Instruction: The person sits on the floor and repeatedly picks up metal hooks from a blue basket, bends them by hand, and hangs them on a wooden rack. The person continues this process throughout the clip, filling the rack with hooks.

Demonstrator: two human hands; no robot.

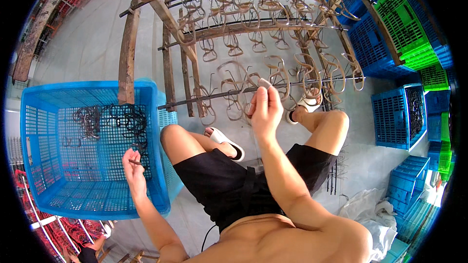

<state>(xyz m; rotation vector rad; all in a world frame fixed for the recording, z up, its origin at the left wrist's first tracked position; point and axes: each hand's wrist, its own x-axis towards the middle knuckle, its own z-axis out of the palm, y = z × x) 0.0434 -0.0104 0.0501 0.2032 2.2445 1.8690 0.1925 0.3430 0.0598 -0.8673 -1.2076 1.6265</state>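
While your right hand is pinching a pale curved frame piece at the thin dark rack rod and your left hand is gripping a dark piece inside the blue plastic mesh crate, you are risking knocking the crowded neighbouring hung pieces off.

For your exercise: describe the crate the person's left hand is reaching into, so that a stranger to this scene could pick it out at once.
Start at the wooden rack of hanging tan frames. Lower left of it is a large blue plastic lattice crate where the left hand reaches. Unlike the stacked blue and green crates on the right, it stands alone beside the person's knee.
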